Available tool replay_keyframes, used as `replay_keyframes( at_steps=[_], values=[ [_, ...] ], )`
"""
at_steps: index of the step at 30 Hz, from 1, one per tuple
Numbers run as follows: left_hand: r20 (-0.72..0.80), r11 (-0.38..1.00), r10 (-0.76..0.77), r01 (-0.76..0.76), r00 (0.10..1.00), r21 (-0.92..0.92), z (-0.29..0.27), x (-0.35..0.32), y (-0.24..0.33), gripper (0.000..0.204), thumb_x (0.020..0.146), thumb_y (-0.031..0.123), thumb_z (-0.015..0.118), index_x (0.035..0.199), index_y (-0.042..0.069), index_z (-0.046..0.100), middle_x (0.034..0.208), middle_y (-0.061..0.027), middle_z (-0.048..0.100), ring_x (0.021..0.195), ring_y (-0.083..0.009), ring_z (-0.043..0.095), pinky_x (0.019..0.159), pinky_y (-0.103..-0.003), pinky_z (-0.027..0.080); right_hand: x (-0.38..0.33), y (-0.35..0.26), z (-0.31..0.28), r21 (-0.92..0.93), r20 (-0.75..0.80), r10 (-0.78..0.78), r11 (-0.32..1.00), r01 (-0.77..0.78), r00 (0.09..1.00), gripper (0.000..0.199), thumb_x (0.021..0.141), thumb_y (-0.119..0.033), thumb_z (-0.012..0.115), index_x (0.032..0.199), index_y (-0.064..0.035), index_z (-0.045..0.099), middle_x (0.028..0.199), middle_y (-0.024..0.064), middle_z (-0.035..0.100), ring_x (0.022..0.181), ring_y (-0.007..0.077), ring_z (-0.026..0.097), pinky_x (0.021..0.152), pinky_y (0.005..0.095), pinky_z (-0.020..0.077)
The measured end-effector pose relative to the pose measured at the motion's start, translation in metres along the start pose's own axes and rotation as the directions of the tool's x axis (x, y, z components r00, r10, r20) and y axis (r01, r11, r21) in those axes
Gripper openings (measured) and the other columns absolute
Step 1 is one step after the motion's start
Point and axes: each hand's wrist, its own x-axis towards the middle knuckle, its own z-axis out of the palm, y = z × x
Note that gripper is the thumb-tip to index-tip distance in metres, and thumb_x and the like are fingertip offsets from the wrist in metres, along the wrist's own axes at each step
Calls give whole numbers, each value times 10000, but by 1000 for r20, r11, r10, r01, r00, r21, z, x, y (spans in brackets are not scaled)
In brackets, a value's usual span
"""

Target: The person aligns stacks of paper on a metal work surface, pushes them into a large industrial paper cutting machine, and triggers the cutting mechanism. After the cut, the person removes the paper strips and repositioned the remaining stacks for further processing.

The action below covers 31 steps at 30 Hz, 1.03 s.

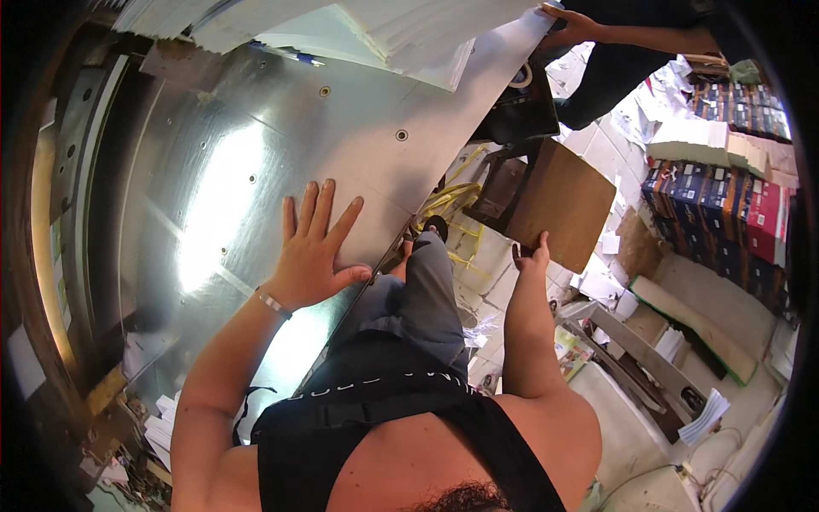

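My left hand [317, 247] lies flat on the shiny metal tabletop [281, 162], fingers spread, holding nothing. A band circles that wrist. Out to my right, my right hand [533, 253] is at the near edge of the brown wooden seat of a stool [567, 205]. One digit shows over the edge, and the rest of the grip is partly hidden. The stool stands tilted in the view beside the table, with dark legs toward the table side.
Large stacks of white paper [409, 34] cover the table's far end, where another person's hand [573, 27] rests at the corner. Yellow straps [452, 200] lie on the floor below. Boxed stacks [712, 200] stand at right, near a grey metal frame [631, 341].
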Motion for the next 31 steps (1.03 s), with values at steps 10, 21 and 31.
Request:
replay_keyframes(
  at_steps=[10, 21, 31],
  values=[
    [-9, 1000, 21, -21, 1000, -12, 0, -9, 0, 994, 844, 760, 522, 1587, 157, 254, 1625, -294, 112, 1505, -496, 65, 1180, -649, 19, -80, 73, -179, -167, 98, 14, 986, 3, 995, 680, 919, -598, 591, 1414, -140, 507, 1446, 102, 524, 1314, 358, 485, 1050, 601, 410],
    [-139, 996, -18, 6, 990, -85, 12, -13, 0, 969, 828, 759, 536, 1578, 200, 286, 1636, -243, 140, 1516, -457, 85, 1192, -635, 17, -91, 47, -221, -935, 340, 41, 123, 333, 939, 574, 999, -392, 532, 1472, -77, 451, 1499, 188, 435, 1313, 336, 481, 1062, 439, 412],
    [-388, 981, -94, 20, 917, -191, 41, -6, 62, 986, 789, 702, 636, 1587, 242, 283, 1664, -160, 149, 1524, -417, 111, 1178, -664, 34, -253, 0, 93, -515, 855, 263, 332, 790, 447, 756, 942, -439, 659, 1571, -178, 331, 1574, 139, 393, 1465, 298, 332, 1158, 533, 261]
  ],
)
